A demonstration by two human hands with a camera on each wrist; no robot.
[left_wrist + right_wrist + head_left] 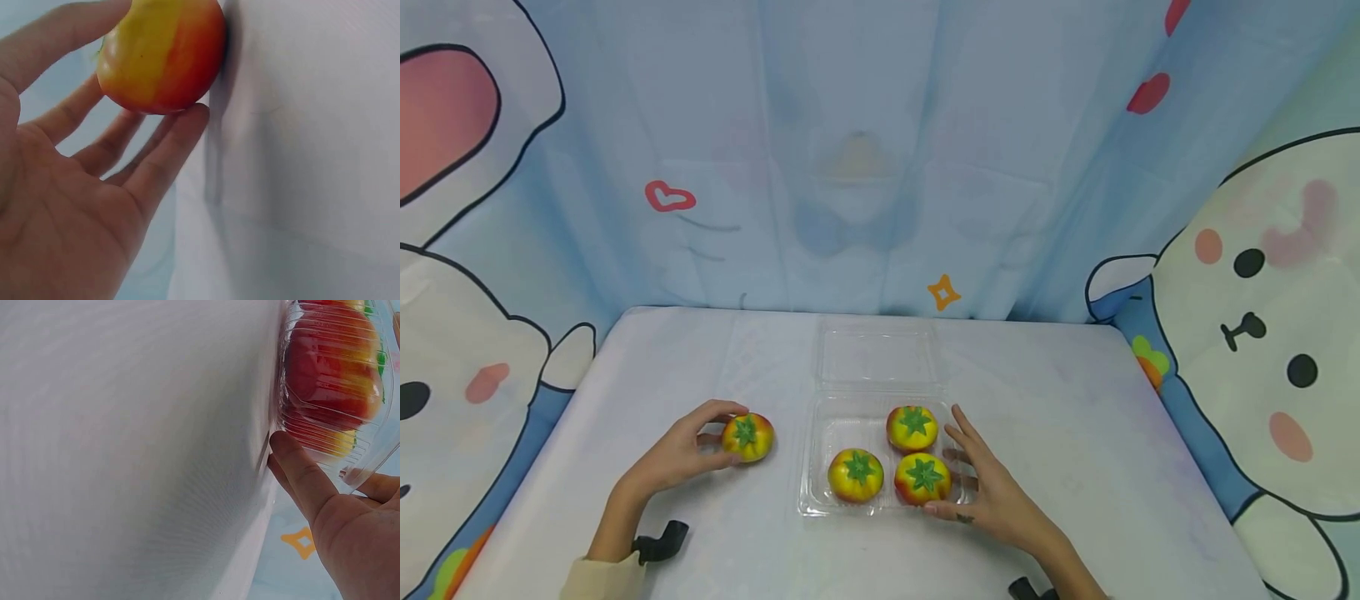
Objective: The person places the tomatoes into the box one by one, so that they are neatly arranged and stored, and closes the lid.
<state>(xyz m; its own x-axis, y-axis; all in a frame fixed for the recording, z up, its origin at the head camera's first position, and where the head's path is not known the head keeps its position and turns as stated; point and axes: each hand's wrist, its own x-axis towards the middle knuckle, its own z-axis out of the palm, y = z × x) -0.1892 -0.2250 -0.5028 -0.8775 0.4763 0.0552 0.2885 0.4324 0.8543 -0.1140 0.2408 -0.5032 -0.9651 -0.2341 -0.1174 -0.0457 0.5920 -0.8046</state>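
My left hand [688, 446] holds a yellow-and-red tomato [750, 438] with a green star-shaped leaf top, thumb in front and fingers behind. In the left wrist view, the tomato [164, 59] sits between thumb and fingertips, close to the white tabletop. A clear plastic clamshell box [808, 492] stands to its right, lid laid back. Inside are a tomato [855, 477] at front left, another [922, 478] at front right and a third [912, 428] at back right. Spread fingers of my right hand [992, 496] lie along the box's right side, fingertips right at its wall.
The box's raised clear lid [877, 357] lies toward the back of the white-covered table [1060, 392]. Behind the table hangs a blue printed curtain [880, 167]. Black wrist straps [661, 542] show at both wrists.
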